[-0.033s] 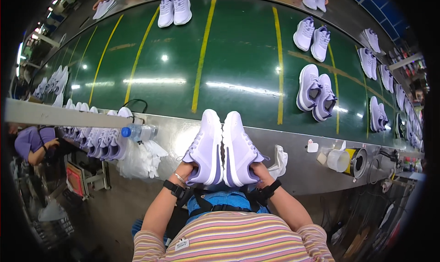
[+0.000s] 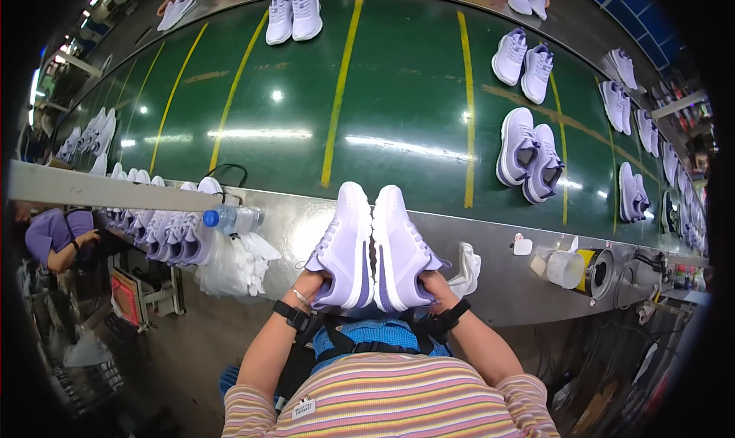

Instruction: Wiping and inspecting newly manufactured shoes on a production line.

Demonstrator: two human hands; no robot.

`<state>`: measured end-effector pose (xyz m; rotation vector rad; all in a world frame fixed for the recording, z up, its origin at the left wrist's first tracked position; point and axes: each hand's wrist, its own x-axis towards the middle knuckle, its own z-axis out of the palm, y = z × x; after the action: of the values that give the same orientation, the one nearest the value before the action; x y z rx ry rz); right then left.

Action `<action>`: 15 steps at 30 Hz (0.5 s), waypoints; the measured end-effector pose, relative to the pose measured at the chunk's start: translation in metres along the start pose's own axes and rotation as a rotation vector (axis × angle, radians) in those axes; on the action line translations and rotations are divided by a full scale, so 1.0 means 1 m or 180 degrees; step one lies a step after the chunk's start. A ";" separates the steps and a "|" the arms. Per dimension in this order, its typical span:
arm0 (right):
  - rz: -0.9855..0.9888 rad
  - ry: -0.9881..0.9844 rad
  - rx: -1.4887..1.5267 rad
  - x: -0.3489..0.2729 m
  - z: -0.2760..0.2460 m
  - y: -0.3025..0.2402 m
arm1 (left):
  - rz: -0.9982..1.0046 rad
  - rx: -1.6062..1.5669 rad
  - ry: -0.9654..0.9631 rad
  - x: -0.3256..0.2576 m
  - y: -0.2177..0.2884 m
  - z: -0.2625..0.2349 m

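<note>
My left fingers [image 2: 308,282] and right fingers [image 2: 436,286] close round the heels of lilac sneakers [image 2: 344,246] over the desk's [image 2: 490,266] near edge: likely light, soft-collared, firm-soled, best held there.

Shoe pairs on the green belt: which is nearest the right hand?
The front pair of two just right of centre; others stand farther back or sideways.

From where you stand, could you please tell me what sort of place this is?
Probably a shoe factory line: a green, belt-like surface with yellow stripes, pairs of lilac sneakers along it, and another pair held in the foreground.
</note>
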<state>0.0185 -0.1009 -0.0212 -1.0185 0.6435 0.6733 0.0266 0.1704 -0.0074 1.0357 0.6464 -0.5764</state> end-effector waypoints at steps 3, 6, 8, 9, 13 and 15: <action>0.0210 -0.0008 0.0088 0.002 0.001 0.000 | -0.0080 -0.0234 -0.0029 -0.001 -0.006 -0.005; 0.0143 -0.0168 0.0327 0.004 0.004 0.006 | -0.0329 -0.0596 -0.0094 0.001 -0.006 -0.011; 0.0027 -0.0152 0.0179 0.003 0.008 0.009 | -0.0474 -0.0487 -0.0121 0.004 -0.003 -0.016; 0.0004 -0.0130 0.0185 0.002 0.008 0.014 | -0.0607 -0.0386 -0.0121 0.005 -0.001 -0.019; 0.0048 -0.0011 0.0422 0.002 0.018 0.020 | -0.0440 -0.0557 -0.0465 0.013 -0.005 -0.036; -0.0059 -0.0023 0.0148 0.007 0.010 0.031 | -0.0357 -0.0526 -0.0596 0.014 -0.003 -0.037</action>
<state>0.0014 -0.0793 -0.0391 -0.9776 0.6399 0.6428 0.0259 0.2005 -0.0326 0.7839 0.5786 -0.6971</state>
